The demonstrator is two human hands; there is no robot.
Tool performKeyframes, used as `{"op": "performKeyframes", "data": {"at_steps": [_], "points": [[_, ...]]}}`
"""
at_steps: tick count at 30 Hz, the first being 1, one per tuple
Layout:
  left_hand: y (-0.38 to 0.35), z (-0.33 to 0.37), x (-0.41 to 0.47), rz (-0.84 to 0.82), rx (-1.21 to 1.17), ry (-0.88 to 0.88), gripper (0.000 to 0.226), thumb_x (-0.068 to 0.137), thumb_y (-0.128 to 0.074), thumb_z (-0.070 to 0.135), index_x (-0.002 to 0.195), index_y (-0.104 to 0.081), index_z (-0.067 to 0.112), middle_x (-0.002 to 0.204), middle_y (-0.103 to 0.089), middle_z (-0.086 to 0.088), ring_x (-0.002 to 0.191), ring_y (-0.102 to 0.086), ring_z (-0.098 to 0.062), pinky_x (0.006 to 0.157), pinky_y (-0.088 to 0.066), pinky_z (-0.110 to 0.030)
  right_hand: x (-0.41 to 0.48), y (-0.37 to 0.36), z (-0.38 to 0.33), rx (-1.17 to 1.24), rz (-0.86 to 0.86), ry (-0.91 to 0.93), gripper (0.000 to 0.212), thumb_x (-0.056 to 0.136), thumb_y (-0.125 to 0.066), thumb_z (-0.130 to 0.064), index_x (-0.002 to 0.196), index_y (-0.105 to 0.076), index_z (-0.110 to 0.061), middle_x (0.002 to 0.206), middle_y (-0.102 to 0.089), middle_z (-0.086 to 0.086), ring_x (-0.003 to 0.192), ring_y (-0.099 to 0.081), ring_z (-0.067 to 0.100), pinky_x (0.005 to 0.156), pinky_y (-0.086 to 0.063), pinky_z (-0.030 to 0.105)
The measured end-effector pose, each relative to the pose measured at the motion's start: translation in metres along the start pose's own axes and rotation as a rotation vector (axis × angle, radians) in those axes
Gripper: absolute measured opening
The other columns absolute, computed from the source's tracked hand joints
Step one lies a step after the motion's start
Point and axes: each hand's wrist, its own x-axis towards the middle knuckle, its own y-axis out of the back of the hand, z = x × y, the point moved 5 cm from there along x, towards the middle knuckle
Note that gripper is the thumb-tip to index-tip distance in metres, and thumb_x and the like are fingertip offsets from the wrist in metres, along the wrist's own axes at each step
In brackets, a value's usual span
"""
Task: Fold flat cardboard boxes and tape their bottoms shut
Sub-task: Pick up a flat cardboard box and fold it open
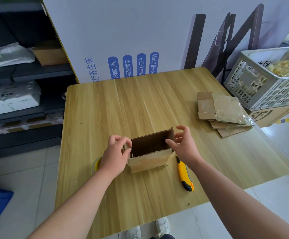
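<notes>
Squaring up the box (148,159) is the step in hand, as judged from the head view. It stands open on the table (123,109), toward the near edge, with its flaps up.

- Left hand (116,152): pinches the left end flap, fingers curled.
- Right hand (183,145): straddles the right end, thumb inside the wall, fingers loosely spread and curled behind the flap.

No flap is folded yet and no tape is on. The next move calls for turning the end flaps in, then the long flaps, and holding them flat — then reaching for the tape (96,163), which is half hidden behind the left hand. The knife (184,173) lies just right of the box. A flat stack (224,114) sits far right.
</notes>
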Motion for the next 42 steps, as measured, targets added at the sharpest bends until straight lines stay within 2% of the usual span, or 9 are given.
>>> {"op": "performKeyframes", "data": {"at_steps": [2,7,11,14,20,27,34,38,42], "points": [[-0.005,-0.001,0.003,-0.052,0.021,-0.006,0.026,0.094,-0.057,0.014,0.112,-0.059,0.034,0.112,-0.036,0.005,0.072,-0.054,-0.014,0.057,-0.036,-0.008,0.000,0.001,0.001,-0.037,0.029,0.000,0.045,0.086,-0.072,-0.024,0.121,-0.044,-0.021,0.104,-0.055,-0.005,0.083,-0.056,0.008,0.060,-0.046,0.017],[-0.013,0.002,0.011,-0.186,-0.023,0.048,0.055,0.096,-0.051,0.009,0.143,-0.039,0.034,0.122,-0.038,0.001,0.064,-0.049,-0.010,0.061,-0.038,-0.011,0.001,0.005,0.003,-0.116,-0.021,0.028,0.038,0.078,-0.079,-0.027,0.104,-0.052,-0.024,0.098,-0.058,-0.010,0.078,-0.058,0.013,0.062,-0.051,0.027],[-0.015,0.002,0.013,-0.230,-0.174,0.133,0.067,0.090,-0.057,0.005,0.146,-0.033,0.034,0.135,-0.035,-0.002,0.101,-0.056,-0.024,0.087,-0.043,-0.024,-0.001,0.006,0.009,-0.112,-0.099,0.041,0.038,0.076,-0.080,-0.024,0.102,-0.053,-0.028,0.104,-0.059,-0.013,0.084,-0.064,0.020,0.067,-0.054,0.032],[-0.015,0.003,0.014,-0.253,-0.208,0.138,0.078,0.086,-0.070,0.011,0.148,-0.029,0.034,0.136,-0.032,0.002,0.119,-0.044,-0.017,0.103,-0.034,-0.026,-0.003,0.004,0.012,-0.102,-0.139,0.058,0.040,0.078,-0.079,-0.024,0.107,-0.053,-0.029,0.107,-0.056,-0.017,0.083,-0.064,0.018,0.068,-0.055,0.031],[-0.016,-0.002,0.008,-0.217,-0.315,0.071,0.098,0.076,-0.082,0.019,0.149,-0.021,0.046,0.125,-0.038,0.010,0.101,-0.054,-0.014,0.093,-0.044,-0.021,-0.008,0.001,0.018,-0.096,-0.197,0.089,0.046,0.078,-0.078,-0.029,0.117,-0.053,-0.033,0.115,-0.055,-0.016,0.072,-0.058,0.008,0.068,-0.054,0.026],[-0.015,-0.012,0.007,-0.152,-0.367,0.044,0.059,0.070,-0.083,0.038,0.119,-0.050,0.034,0.118,-0.051,0.016,0.095,-0.058,-0.011,0.075,-0.050,-0.021,-0.006,-0.001,0.020,-0.107,-0.256,0.083,0.041,0.080,-0.072,-0.043,0.118,-0.059,-0.037,0.117,-0.054,-0.011,0.078,-0.057,0.010,0.068,-0.046,0.020],[-0.027,-0.017,0.011,-0.237,-0.304,0.050,0.026,0.094,-0.059,0.035,0.115,-0.065,0.022,0.127,-0.046,0.012,0.120,-0.047,-0.008,0.099,-0.039,-0.025,0.004,-0.007,0.025,-0.105,-0.317,0.035,0.036,0.091,-0.059,-0.041,0.124,-0.061,-0.026,0.138,-0.040,-0.010,0.095,-0.063,0.017,0.077,-0.057,0.029],[-0.029,-0.016,0.012,-0.277,-0.325,0.100,0.035,0.101,-0.045,0.035,0.122,-0.065,0.015,0.129,-0.043,0.013,0.122,-0.043,-0.006,0.105,-0.034,-0.024,0.003,-0.008,0.024,-0.066,-0.318,0.015,0.036,0.099,-0.046,-0.036,0.126,-0.063,-0.018,0.138,-0.044,-0.009,0.102,-0.058,0.011,0.076,-0.055,0.027],[-0.027,-0.015,0.009,-0.334,-0.579,0.180,0.065,0.081,-0.055,0.064,0.124,-0.065,0.017,0.131,-0.046,0.018,0.123,-0.045,-0.001,0.108,-0.034,-0.027,0.002,-0.006,0.023,0.033,-0.278,-0.052,0.039,0.103,-0.034,-0.037,0.114,-0.067,-0.019,0.128,-0.051,-0.008,0.077,-0.055,0.012,0.072,-0.051,0.023]]}}
